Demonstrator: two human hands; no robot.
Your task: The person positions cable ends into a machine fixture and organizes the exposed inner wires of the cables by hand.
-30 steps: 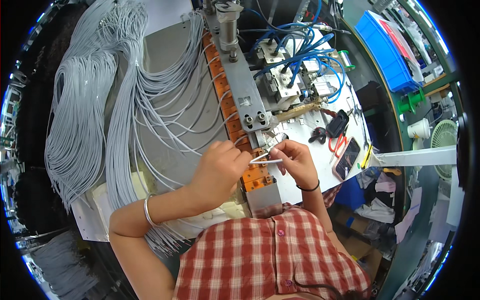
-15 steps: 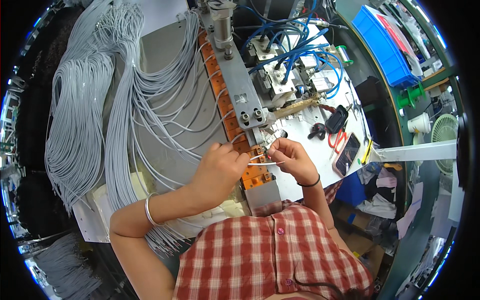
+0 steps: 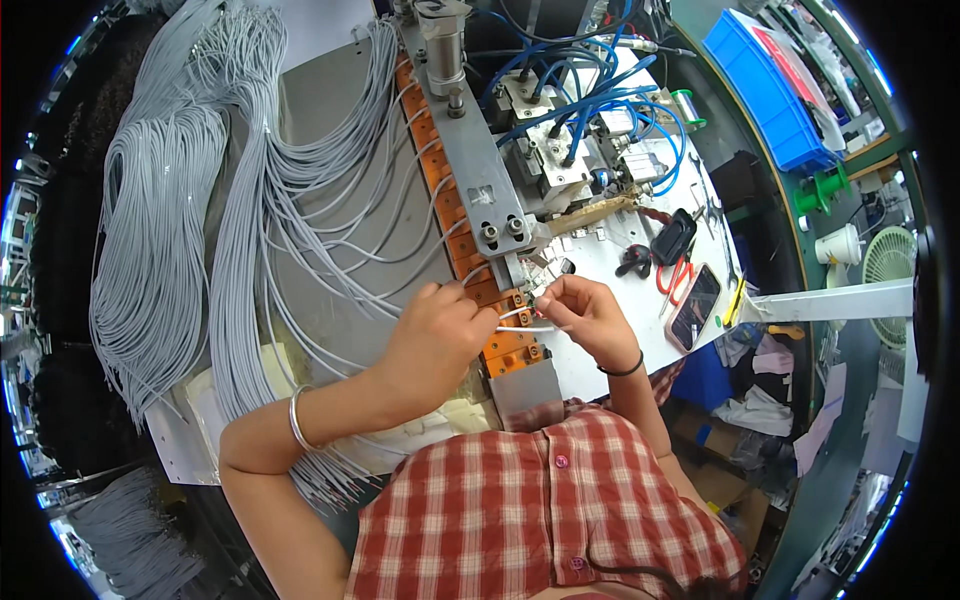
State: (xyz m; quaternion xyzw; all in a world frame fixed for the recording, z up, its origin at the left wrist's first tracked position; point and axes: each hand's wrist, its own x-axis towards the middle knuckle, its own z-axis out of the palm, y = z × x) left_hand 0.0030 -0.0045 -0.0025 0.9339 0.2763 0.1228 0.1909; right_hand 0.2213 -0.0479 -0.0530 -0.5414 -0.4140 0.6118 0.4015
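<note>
My left hand (image 3: 437, 338) is closed at the near end of the orange fixture strip (image 3: 512, 356). A light grey cable (image 3: 520, 330) comes out from under its fingers and points toward my right hand. My right hand (image 3: 592, 318) is closed, thumb and forefinger pinched by the cable's tip and the small red wire ends there. What sits between those fingertips is too small to make out. Beside them, a second grey cable end (image 3: 513, 313) lies over the strip. Small metal parts (image 3: 550, 272) sit just beyond my right fingertips.
Bundled grey cables (image 3: 165, 230) spread across the left. A steel press bar (image 3: 470, 150) stands over the strip, with blue air hoses (image 3: 600, 95) behind. On the white table at right lie a phone (image 3: 694, 308), red-handled scissors (image 3: 676, 280) and a black clip-like part (image 3: 634, 262).
My right hand has shifted slightly, its fingers moving off the red tip of the cable. My left hand has stayed in place.
</note>
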